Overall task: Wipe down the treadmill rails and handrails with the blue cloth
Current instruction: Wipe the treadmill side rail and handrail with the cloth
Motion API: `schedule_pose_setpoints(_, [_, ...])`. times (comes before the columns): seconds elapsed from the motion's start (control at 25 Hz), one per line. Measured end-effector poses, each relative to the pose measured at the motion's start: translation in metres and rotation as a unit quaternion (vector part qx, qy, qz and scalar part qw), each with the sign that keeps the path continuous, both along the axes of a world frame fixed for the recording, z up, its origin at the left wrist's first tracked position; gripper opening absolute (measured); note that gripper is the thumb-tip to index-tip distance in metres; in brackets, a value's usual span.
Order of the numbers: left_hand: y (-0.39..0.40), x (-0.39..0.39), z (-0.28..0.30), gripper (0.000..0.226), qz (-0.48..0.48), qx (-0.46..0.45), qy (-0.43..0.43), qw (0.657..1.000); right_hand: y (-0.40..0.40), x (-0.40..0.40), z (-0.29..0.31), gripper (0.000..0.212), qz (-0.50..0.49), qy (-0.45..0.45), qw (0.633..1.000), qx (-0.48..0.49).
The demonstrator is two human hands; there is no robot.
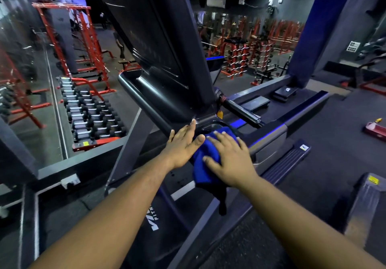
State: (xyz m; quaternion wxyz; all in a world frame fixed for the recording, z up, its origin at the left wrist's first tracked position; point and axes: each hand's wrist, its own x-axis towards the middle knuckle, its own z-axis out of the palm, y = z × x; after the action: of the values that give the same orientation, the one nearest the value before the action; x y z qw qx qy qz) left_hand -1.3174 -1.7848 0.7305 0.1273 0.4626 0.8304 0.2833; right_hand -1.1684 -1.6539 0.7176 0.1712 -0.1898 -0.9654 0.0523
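While the right hand (pixel 230 160) lies flat with fingers spread on top of the blue cloth (pixel 205 160), pressing it onto the treadmill below the console, the left hand (pixel 183 145) rests just beside it, palm down and fingers straight, gripping nothing. Its thumb reaches across to touch the cloth's upper left edge, and its fingertips (pixel 193 122) point up toward the base of the console (pixel 158 45). The cloth is bunched under the right palm, and a dark corner of it hangs down past the wrist. Both bare forearms stretch in from the bottom of the view.

Just right of the hands, a dark handrail (pixel 242 110) sticks out from the console's base, with a small yellow tag (pixel 220 114) dangling beside it. Below the arms, the treadmill's grey upright (pixel 133 149) slants down to the deck, where white lettering shows on a dark cover.

Farther off to the left, a rack of dumbbells (pixel 89 112) stands on the gym floor with red frames (pixel 83 45) behind it. More red racks (pixel 250 55) fill the far right of the room.
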Motion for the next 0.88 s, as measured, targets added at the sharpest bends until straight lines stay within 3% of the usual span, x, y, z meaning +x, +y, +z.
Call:
schedule_pose_setpoints(0.12, [0.005, 0.003, -0.003, 0.122, 0.004, 0.012, 0.029, 1.0, 0.026, 0.031, -0.011, 0.078, 0.079, 0.001, 0.997, 0.003])
schedule_pose_setpoints(0.36, [0.03, 0.026, 0.009, 0.115, -0.005, -0.022, 0.143, 0.989, 0.119, 0.018, 0.0, 0.086, -0.056, 0.011, 0.996, -0.073])
schedule_pose_setpoints(0.52, [0.077, 0.049, 0.017, 0.122, 0.002, -0.056, 0.194, 0.979, 0.138, 0.044, -0.015, 0.07, 0.077, 0.025, 0.996, -0.044])
schedule_pose_setpoints(0.6, [0.098, 0.057, 0.017, 0.124, -0.003, -0.086, 0.212, 0.973, 0.176, 0.049, -0.015, 0.07, 0.068, 0.018, 0.997, -0.029])
schedule_pose_setpoints(0.76, [0.148, 0.07, 0.015, 0.116, 0.015, -0.14, 0.19, 0.972, 0.249, 0.012, 0.007, 0.065, -0.068, -0.07, 0.993, -0.062])
schedule_pose_setpoints(0.88, [0.168, 0.073, 0.01, 0.113, 0.032, -0.179, 0.176, 0.967, 0.267, -0.019, 0.022, 0.066, -0.048, -0.158, 0.984, -0.064])
